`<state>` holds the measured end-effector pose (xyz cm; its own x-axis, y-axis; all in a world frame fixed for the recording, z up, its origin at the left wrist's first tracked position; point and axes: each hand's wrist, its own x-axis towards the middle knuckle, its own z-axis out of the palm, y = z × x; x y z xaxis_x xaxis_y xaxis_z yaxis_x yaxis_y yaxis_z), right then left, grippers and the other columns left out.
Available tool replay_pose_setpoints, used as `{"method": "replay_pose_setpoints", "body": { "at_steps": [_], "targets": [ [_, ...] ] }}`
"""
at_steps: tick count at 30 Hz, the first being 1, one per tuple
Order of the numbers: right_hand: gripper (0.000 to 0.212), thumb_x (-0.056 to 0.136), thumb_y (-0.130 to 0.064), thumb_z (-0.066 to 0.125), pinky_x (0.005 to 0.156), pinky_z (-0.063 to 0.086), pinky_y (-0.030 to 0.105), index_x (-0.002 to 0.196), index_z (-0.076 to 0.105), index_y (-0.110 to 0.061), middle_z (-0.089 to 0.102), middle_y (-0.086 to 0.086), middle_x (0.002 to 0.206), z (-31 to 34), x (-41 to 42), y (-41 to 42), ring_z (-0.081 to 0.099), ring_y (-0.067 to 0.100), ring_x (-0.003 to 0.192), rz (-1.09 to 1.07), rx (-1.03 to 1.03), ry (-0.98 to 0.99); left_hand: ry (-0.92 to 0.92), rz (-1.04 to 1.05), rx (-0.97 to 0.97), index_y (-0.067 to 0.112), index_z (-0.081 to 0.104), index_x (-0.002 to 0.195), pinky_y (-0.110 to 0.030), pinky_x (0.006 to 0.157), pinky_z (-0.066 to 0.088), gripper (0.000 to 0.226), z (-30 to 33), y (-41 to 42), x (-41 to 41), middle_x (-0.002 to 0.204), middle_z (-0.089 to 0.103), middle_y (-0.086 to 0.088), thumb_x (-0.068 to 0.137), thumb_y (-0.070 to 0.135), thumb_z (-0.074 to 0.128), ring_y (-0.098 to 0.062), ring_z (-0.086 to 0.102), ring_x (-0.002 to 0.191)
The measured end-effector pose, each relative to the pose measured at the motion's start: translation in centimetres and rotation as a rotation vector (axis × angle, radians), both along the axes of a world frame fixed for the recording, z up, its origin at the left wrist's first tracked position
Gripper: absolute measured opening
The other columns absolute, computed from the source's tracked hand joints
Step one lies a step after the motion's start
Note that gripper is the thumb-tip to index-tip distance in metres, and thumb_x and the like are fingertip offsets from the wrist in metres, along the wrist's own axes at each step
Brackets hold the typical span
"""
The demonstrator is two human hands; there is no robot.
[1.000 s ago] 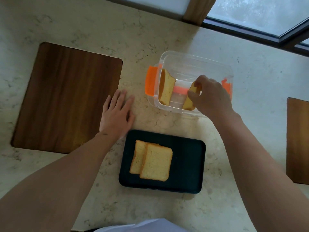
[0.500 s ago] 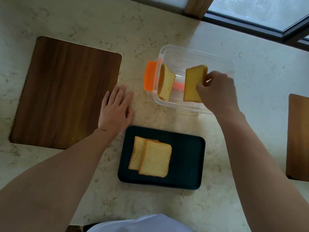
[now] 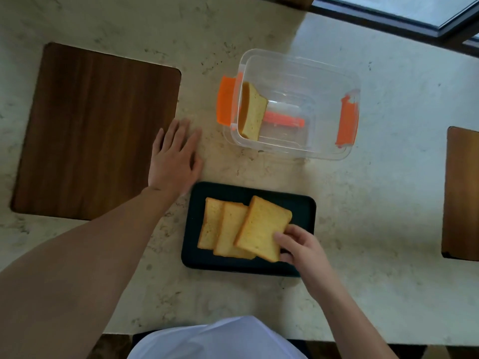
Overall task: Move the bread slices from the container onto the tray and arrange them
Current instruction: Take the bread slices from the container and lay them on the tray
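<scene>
A dark tray [image 3: 304,207] lies on the counter in front of me with three overlapping bread slices on it. My right hand [image 3: 300,246] pinches the right corner of the top slice [image 3: 261,228], which rests tilted over the middle slice [image 3: 229,229] and the left slice [image 3: 211,224]. Behind the tray stands a clear plastic container [image 3: 311,73] with orange clips. One bread slice [image 3: 252,112] leans upright against its left wall. My left hand [image 3: 173,159] lies flat on the counter, fingers spread, left of the container.
A dark wooden board [image 3: 96,130] lies at the left, touching my left hand's side. Another wooden board [image 3: 461,193] sits at the right edge. A window frame [image 3: 388,19] runs along the back right. The counter's front edge is close to my body.
My right hand lifted a slice out of the container and carried it down to the tray, where it now lies over the two earlier slices. My left hand stayed put.
</scene>
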<state>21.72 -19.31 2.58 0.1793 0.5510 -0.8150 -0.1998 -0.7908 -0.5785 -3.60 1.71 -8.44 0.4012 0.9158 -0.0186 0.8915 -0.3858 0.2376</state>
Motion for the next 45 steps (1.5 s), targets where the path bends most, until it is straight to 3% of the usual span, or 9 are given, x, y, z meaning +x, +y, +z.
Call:
{"method": "replay_pose_setpoints", "body": {
  "at_steps": [4, 6, 11, 16, 22, 28, 34, 41, 45],
  "targets": [
    [0.027, 0.088, -0.039, 0.078, 0.072, 0.056, 0.015, 0.109, 0.072, -0.023, 0.076, -0.010, 0.092, -1.0, 1.1, -0.1, 0.069, -0.005, 0.086, 0.294, -0.018, -0.496, -0.001, 0.004, -0.009, 0.025, 0.029, 0.158, -0.050, 0.125, 0.010, 0.056, -0.1, 0.0, 0.0, 0.166, 0.026, -0.011, 0.104, 0.042, 0.028, -0.028, 0.013, 0.156],
    [0.029, 0.087, -0.039, 0.078, 0.067, 0.050, 0.007, 0.111, 0.070, -0.025, 0.072, -0.015, 0.094, -0.3, 1.8, 0.7, 0.065, -0.010, 0.084, 0.353, -0.005, -0.598, 0.005, 0.004, -0.010, 0.025, 0.028, 0.158, -0.050, 0.125, 0.010, 0.056, -0.2, 0.0, 0.0, 0.166, 0.025, -0.011, 0.104, 0.042, 0.027, -0.027, 0.012, 0.156],
    [0.020, 0.092, -0.032, 0.072, 0.075, 0.057, 0.015, 0.111, 0.075, -0.025, 0.075, -0.014, 0.090, 3.8, 3.0, 5.6, 0.067, -0.009, 0.086, 0.435, 0.138, -0.600, 0.006, 0.000, -0.013, 0.025, 0.028, 0.158, -0.051, 0.125, 0.011, 0.057, -0.2, 0.1, -0.1, 0.167, 0.024, -0.010, 0.104, 0.044, 0.027, -0.027, 0.011, 0.157],
    [0.007, 0.091, -0.028, 0.069, 0.064, 0.057, 0.018, 0.094, 0.074, -0.025, 0.076, -0.010, 0.079, 8.0, 2.1, 15.6, 0.072, 0.004, 0.070, 0.383, 0.450, -0.670, 0.019, 0.000, -0.046, 0.026, 0.025, 0.159, -0.052, 0.125, 0.011, 0.058, 0.0, 0.1, 0.0, 0.168, 0.021, -0.009, 0.104, 0.046, 0.024, -0.026, 0.006, 0.157],
    [0.026, 0.085, -0.041, 0.075, 0.054, 0.048, 0.023, 0.088, 0.064, -0.017, 0.075, -0.003, 0.085, 4.3, 0.5, 26.0, 0.071, 0.009, 0.070, 0.611, 0.135, -0.656, 0.017, -0.001, -0.045, 0.026, 0.026, 0.158, -0.053, 0.125, 0.012, 0.058, 0.0, 0.2, -0.1, 0.168, 0.022, -0.009, 0.104, 0.046, 0.023, -0.025, 0.006, 0.157],
    [0.035, 0.080, -0.042, 0.078, 0.038, 0.043, 0.014, 0.092, 0.069, -0.010, 0.077, 0.001, 0.081, 1.3, 0.3, 28.0, 0.066, 0.004, 0.048, 0.532, 0.054, -0.533, -0.001, 0.005, -0.026, 0.026, 0.028, 0.158, -0.050, 0.126, 0.009, 0.057, -0.5, 0.0, -0.2, 0.167, 0.023, -0.008, 0.105, 0.045, 0.025, -0.024, 0.007, 0.157],
    [0.031, 0.080, -0.039, 0.073, 0.044, 0.051, 0.018, 0.090, 0.069, -0.010, 0.079, 0.011, 0.089, 1.0, -0.4, 28.0, 0.066, 0.010, 0.051, 0.520, 0.056, -0.533, 0.005, 0.000, -0.025, 0.027, 0.024, 0.159, -0.049, 0.126, 0.006, 0.058, -0.5, 0.0, -0.2, 0.167, 0.022, -0.007, 0.105, 0.048, 0.021, -0.023, 0.005, 0.157],
    [0.027, 0.083, -0.038, 0.062, 0.041, 0.052, 0.019, 0.076, 0.068, -0.013, 0.076, 0.005, 0.073, 2.2, 1.7, 26.0, 0.075, 0.017, 0.065, 0.548, 0.102, -0.695, 0.005, 0.007, -0.019, 0.026, 0.027, 0.158, -0.049, 0.126, 0.009, 0.058, -0.6, 0.1, -0.2, 0.167, 0.023, -0.008, 0.104, 0.045, 0.026, -0.023, 0.006, 0.157],
    [0.024, 0.084, -0.029, 0.062, 0.068, 0.066, 0.040, 0.088, 0.070, -0.006, 0.076, 0.011, 0.083, 2.6, 2.9, 24.9, 0.076, 0.025, 0.074, 0.577, 0.070, -0.766, -0.001, 0.005, -0.017, 0.026, 0.027, 0.158, -0.051, 0.125, 0.010, 0.058, -0.5, 0.0, -0.1, 0.167, 0.024, -0.008, 0.104, 0.044, 0.026, -0.024, 0.007, 0.157]
  ]
}}
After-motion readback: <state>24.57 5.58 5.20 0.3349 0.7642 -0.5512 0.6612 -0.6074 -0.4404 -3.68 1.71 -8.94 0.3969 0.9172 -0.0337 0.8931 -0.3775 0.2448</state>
